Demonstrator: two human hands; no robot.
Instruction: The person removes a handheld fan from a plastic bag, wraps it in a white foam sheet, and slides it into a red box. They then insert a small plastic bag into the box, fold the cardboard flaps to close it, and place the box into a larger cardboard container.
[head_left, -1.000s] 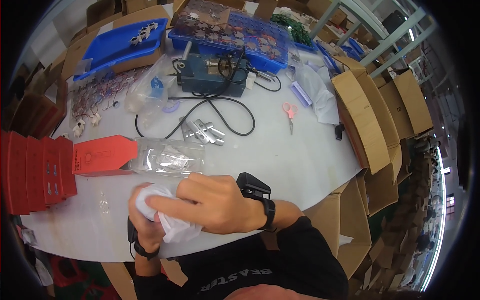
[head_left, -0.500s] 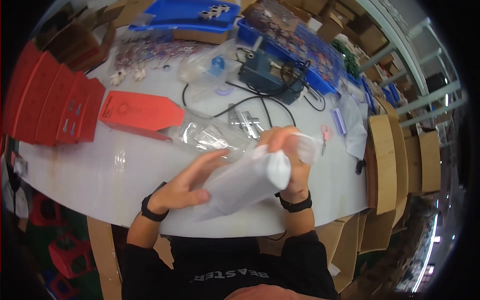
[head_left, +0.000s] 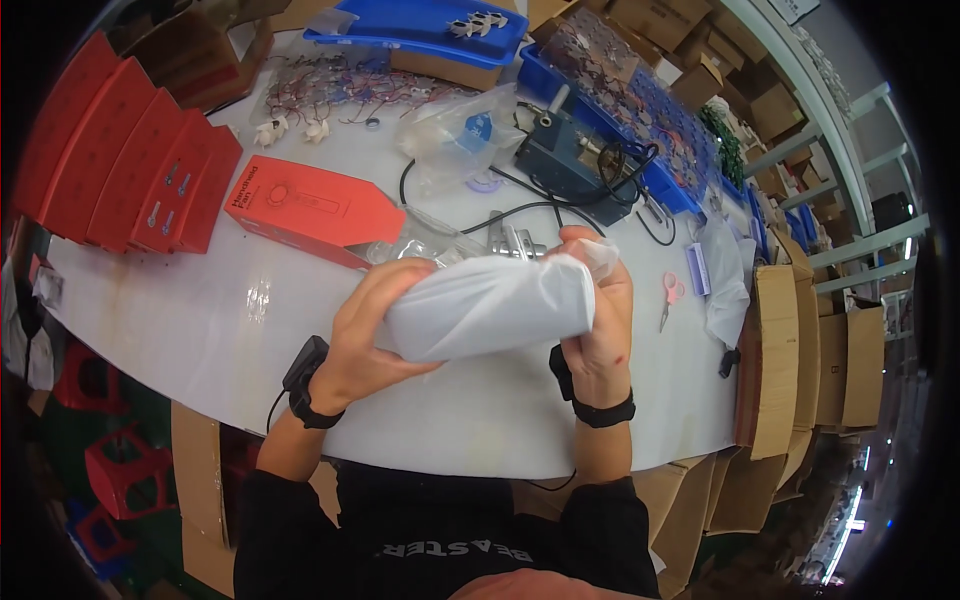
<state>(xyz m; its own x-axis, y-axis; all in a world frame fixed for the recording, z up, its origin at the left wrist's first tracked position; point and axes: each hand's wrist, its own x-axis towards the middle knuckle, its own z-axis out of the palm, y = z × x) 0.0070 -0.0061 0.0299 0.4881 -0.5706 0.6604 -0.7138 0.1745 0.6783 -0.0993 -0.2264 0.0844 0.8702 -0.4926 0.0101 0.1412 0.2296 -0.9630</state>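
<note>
Head view: a white-wrapped bundle [head_left: 490, 308] is held just above the table [head_left: 430, 430], in front of the person's body.
Change in bundle: half a second ago it slanted, blurred, up toward the right; now it lies nearly level, its long side showing.
Left hand [head_left: 372, 335]: then spread flat alongside – now wrapped around the left end, thumb low, fingers above.
Right hand [head_left: 607, 325]: grasping the right end, as before, a loose twist of wrap beside the thumb.
Red box [head_left: 315, 207]: lying flat, a clear plastic tray [head_left: 437, 238] sticking out of its end; the bundle hides most of the tray.
Blue tray [head_left: 400, 35]: white parts [head_left: 477, 24] at its right end.
Blue crate [head_left: 543, 78]: filled with many small parts.
Tabletop: red boxes [head_left: 125, 160] standing in a row at left, a dark teal device [head_left: 570, 155] with black cable, silver tubes [head_left: 513, 240], pink scissors [head_left: 669, 298].
Room: cardboard cartons [head_left: 775, 360] at right, red stools [head_left: 130, 470] at lower left.
</note>
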